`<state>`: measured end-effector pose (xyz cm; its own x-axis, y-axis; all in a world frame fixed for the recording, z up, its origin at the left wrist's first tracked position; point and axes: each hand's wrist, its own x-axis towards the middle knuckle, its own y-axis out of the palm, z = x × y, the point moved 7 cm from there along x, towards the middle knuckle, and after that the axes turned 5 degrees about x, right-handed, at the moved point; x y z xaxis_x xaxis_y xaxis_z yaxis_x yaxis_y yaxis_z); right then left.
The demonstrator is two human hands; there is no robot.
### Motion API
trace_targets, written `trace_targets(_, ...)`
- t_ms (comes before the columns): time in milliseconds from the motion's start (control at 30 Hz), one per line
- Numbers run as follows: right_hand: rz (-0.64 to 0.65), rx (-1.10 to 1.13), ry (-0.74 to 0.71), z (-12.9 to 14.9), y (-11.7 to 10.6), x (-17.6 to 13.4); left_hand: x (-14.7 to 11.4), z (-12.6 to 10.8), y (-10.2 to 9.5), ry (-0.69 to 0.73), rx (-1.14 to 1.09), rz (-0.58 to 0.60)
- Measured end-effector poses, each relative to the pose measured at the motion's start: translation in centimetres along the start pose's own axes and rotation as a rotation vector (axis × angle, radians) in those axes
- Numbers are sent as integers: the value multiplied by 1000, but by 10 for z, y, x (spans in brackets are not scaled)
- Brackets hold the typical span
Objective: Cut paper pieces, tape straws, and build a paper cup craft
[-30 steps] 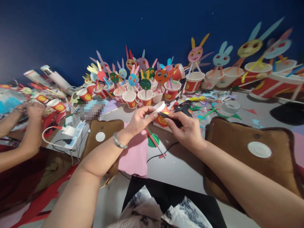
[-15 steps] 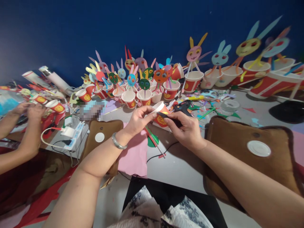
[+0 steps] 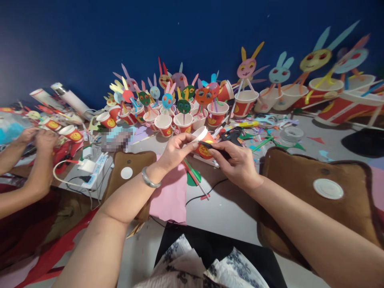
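Note:
My left hand (image 3: 177,151), a bangle on its wrist, pinches with thumb and forefinger at the rim of a red and white paper cup (image 3: 204,148). Whether it grips the cup or some small piece in front of it cannot be made out. My right hand (image 3: 237,162) is closed around a slim black tool (image 3: 220,151), whose tip points left towards the left fingertips. Most of the tool is hidden in the palm. Just behind the right hand lies a black glue gun (image 3: 232,135). Below the cup are thin straws (image 3: 198,182) and a green paper piece (image 3: 194,177).
Several paper cups with paper rabbit figures (image 3: 183,106) line the wall. Brown warmer pads (image 3: 315,208) flank my arms; pink paper (image 3: 168,196) lies between. A power strip (image 3: 97,170), clear tape roll (image 3: 291,135) and paper scraps surround them. Another person's hands (image 3: 39,140) work at left.
My two hands stay almost in place at the cup. The black tool's tip has shifted very slightly, and the whole view has moved a little.

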<state>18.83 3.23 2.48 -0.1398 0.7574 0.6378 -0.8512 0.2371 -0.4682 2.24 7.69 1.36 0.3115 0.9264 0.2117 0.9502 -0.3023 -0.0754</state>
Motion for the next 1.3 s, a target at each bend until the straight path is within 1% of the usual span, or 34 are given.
trace_targets(100,15,11,-17,0,2,0,1,1,-3,4,18,-2)
trace_targets(200,31,21,-27,0,4,-1,2,-2,-6,35,89,-2)
trace_targets(367,-7,20,-15,0,3,-3,3,-9,-9,54,145,-11)
trace_targets(500,-37,-74,-37,-1,-1,-4,4,-11,-12,56,174,-21)
trace_targets(633,-26,-189,-108,2,-1,-6,5,-9,-9,46,151,24)
trace_targets(767,-34,-278,-178,9,-1,-7,3,-7,-8,49,132,19)
trace_targets(933,-24,-339,-160,10,-1,-6,1,-11,-6,90,163,1)
trace_targets(1133,-5,-387,-170,11,0,-6,1,-11,-6,141,239,-6)
trace_targets(1300,-8,-411,-203,13,1,-7,1,-9,-6,84,153,-12)
